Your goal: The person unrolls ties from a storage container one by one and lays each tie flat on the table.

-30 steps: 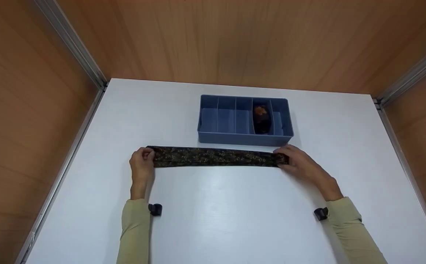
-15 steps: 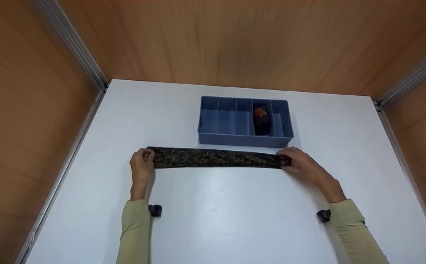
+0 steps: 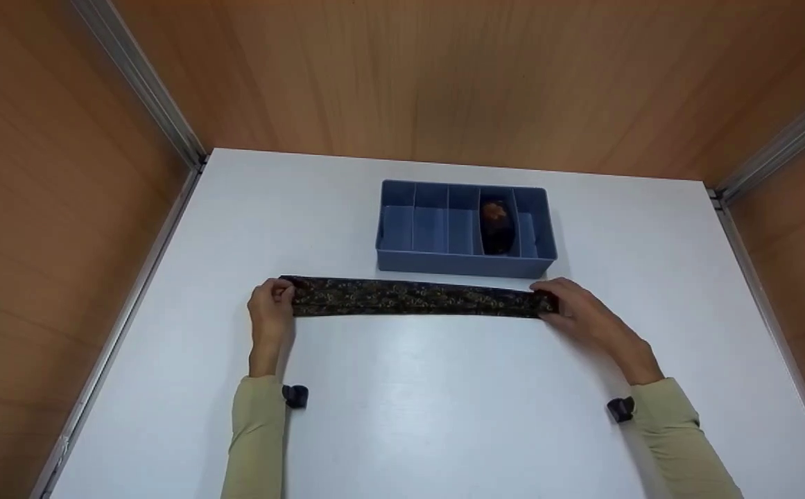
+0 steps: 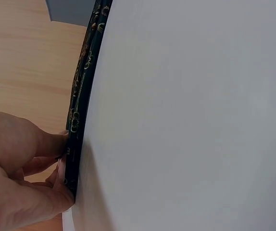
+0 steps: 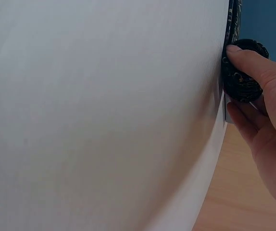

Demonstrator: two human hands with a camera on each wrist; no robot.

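A long dark cloth strip [image 3: 409, 298] with a small gold pattern lies across the white table, its layers folded lengthwise. My left hand [image 3: 272, 305] pinches the strip's left end between thumb and fingers; the left wrist view shows the fingertips at its edge. At the other end, the cloth is wound into a compact roll [image 5: 244, 72]. My right hand [image 3: 579, 312] grips this roll, thumb on the near side and fingers behind it, partly hidden. The strip stretches straight between both hands.
Just behind the strip stands a blue divided box [image 3: 464, 263]. One of its compartments holds a dark rolled cloth [image 3: 496, 229] with an orange flower. Wooden panels [image 3: 444, 83] enclose the table [image 3: 402, 402] at the back and sides.
My right hand has shifted slightly to the right with the rolled end, and the flat stretch of cloth looks a little longer. The left hand stays in place.
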